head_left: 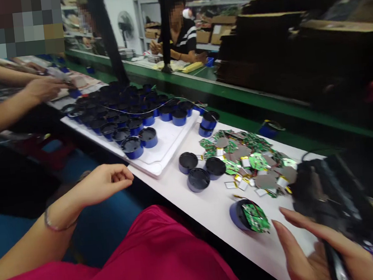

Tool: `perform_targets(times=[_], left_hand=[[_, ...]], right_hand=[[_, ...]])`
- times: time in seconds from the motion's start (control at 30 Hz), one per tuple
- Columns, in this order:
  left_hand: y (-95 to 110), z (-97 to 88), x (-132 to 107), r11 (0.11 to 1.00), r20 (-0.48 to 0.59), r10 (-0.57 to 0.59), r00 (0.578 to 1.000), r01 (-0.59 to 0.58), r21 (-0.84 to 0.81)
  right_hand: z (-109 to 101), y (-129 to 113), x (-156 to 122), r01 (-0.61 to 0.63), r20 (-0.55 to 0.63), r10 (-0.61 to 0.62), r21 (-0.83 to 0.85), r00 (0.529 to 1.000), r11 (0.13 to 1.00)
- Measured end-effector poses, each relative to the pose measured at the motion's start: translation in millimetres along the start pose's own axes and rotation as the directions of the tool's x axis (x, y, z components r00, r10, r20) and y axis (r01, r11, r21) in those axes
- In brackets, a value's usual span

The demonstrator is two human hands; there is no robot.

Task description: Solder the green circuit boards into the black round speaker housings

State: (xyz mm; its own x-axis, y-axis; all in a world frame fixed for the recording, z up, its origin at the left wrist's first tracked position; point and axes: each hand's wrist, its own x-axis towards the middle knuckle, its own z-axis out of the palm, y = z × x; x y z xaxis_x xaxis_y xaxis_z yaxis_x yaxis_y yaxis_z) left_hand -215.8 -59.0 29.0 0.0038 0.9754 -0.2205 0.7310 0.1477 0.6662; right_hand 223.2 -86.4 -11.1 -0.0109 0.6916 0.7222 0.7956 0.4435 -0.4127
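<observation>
My left hand (106,181) hovers off the table's near edge, just short of the white tray (162,157). Its fingers are loosely curled with nothing in them. My right hand (316,255) rests at the lower right with a slim black tool (332,260) lying across the palm between thumb and fingers. Just left of its fingertips lies a blue cylinder housing (238,216) on its side with a round green circuit board (255,218) at its mouth. Three black-capped blue housings (198,179) stand between tray and hand.
A heap of green circuit boards (250,158) with small batteries covers the table's middle. The tray carries several blue housings (132,146). A black device (332,187) sits at right. A co-worker's hands (41,88) work at left; another person (181,32) sits beyond the green conveyor (235,95).
</observation>
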Motion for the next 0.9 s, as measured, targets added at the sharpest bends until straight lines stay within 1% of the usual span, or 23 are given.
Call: perform_targets(times=[0.03,0.07,0.1,0.13,0.2,0.3,0.37,0.43,0.47,0.5,0.53,0.57,0.73,0.9], left_hand=[[13,6.2,-2,0.996,0.082,0.09,0.993,-0.089,-0.018],[25,13.5,-4,0.983,0.152,0.184,0.971,-0.18,-0.039],[38,21.6,-5,0.961,0.2,0.275,0.94,-0.268,-0.062],[50,30.3,-5,0.933,0.215,0.361,0.908,-0.349,-0.09],[72,49.2,-2,0.866,0.194,0.499,0.845,-0.48,-0.136],[101,77.7,9,0.753,0.097,0.654,0.75,-0.634,-0.175],[118,95.1,18,0.655,0.046,0.749,0.661,-0.728,-0.201],[135,110.6,27,0.554,0.019,0.825,0.565,-0.8,-0.23],[142,117.7,30,0.516,0.013,0.849,0.529,-0.822,-0.241],[148,124.3,34,0.492,0.011,0.863,0.505,-0.835,-0.247],[154,130.6,37,0.483,0.012,0.869,0.495,-0.84,-0.246],[159,136.5,39,0.485,0.019,0.869,0.495,-0.841,-0.242],[169,159.7,47,0.541,0.061,0.838,0.543,-0.81,-0.224],[172,169.4,50,0.568,0.072,0.817,0.572,-0.778,-0.267]], right_hand=[[0,-5,-1,0.011,-0.041,-0.013,-0.06,0.999,0.998],[1,-8,-1,0.038,-0.074,-0.045,-0.092,0.996,0.995],[2,-12,-2,0.065,-0.092,-0.075,-0.11,0.993,0.992],[3,-14,-3,0.088,-0.099,-0.1,-0.113,0.99,0.99],[5,-17,-6,0.113,-0.08,-0.119,-0.081,0.99,0.99],[4,-19,-12,0.104,-0.049,-0.104,-0.015,0.993,0.994],[3,-19,-16,0.097,-0.04,-0.097,-0.002,0.994,0.995],[2,-19,-19,0.101,-0.014,-0.101,0.015,0.995,0.995],[1,-20,-20,0.101,0.005,-0.101,0.037,0.995,0.994],[1,-21,-20,0.1,0.027,-0.102,0.062,0.994,0.993],[2,-21,-20,0.095,0.047,-0.099,0.083,0.994,0.992],[2,-22,-20,0.092,0.06,-0.098,0.098,0.993,0.991],[10,-22,-20,0.073,0.049,-0.08,0.129,0.996,0.989],[16,-19,-19,0.039,0.041,-0.045,0.143,0.998,0.989]])
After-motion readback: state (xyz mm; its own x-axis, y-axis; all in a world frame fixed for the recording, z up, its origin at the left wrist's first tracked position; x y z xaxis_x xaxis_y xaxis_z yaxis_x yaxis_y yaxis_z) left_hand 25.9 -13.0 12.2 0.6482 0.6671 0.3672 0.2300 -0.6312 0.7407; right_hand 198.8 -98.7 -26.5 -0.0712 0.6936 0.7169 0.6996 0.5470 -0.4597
